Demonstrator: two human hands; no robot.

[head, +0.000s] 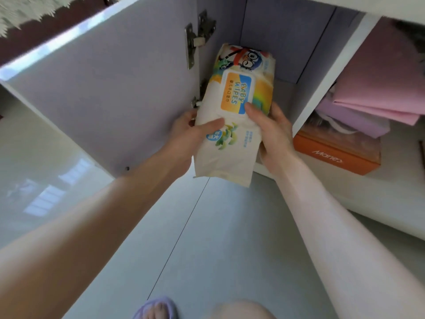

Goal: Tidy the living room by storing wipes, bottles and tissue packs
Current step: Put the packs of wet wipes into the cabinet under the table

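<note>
Cream-coloured film is wrapping the wipes pack (pixel 230 148), which both hands are holding at the mouth of the open compartment just left of the white divider (pixel 322 84), far end pointing inward. The left hand (pixel 184 132) is curling round one long edge, thumb lying on top; the right hand (pixel 274 134) is cupping the other, thumb pressing beside the lid (pixel 236 93). Sliding it in flat and straight, clear of the door hinges (pixel 197 35) further left of the divider, is looking like the best approach. The lid is reading "BABY WIPES", upside down to the camera, with small Chinese print alongside. Right of the divider, an orange box (pixel 333 155) is showing "Maries".
</note>
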